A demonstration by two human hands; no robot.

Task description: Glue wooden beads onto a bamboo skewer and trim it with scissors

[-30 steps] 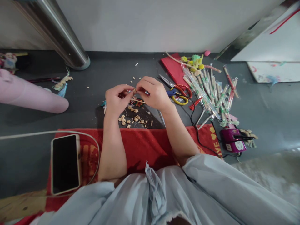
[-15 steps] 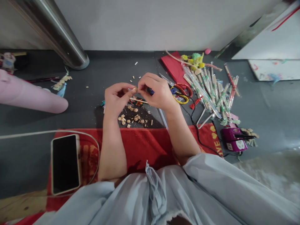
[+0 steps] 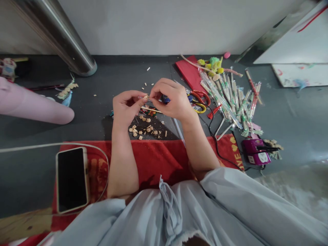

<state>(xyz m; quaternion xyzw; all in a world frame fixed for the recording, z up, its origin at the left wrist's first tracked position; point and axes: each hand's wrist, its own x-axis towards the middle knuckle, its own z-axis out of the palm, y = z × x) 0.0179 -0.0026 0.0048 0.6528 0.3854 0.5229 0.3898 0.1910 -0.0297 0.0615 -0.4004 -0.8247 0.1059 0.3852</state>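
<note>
My left hand and my right hand meet above the dark floor, fingertips pinched together on a small pale wooden piece. A thin wooden stick runs under my hands. A blue-handled tool shows under my right palm; whether that hand holds it is unclear. Several small cut wooden bits lie scattered on the floor just below my hands.
Scissors and a pile of wrapped chopsticks lie to the right, with a purple device and its black cord. A phone rests on the red cloth. A metal post stands back left; a pink object left.
My hands have shifted slightly up and to the right while staying pinched together on the small piece. The view has drifted a little.
</note>
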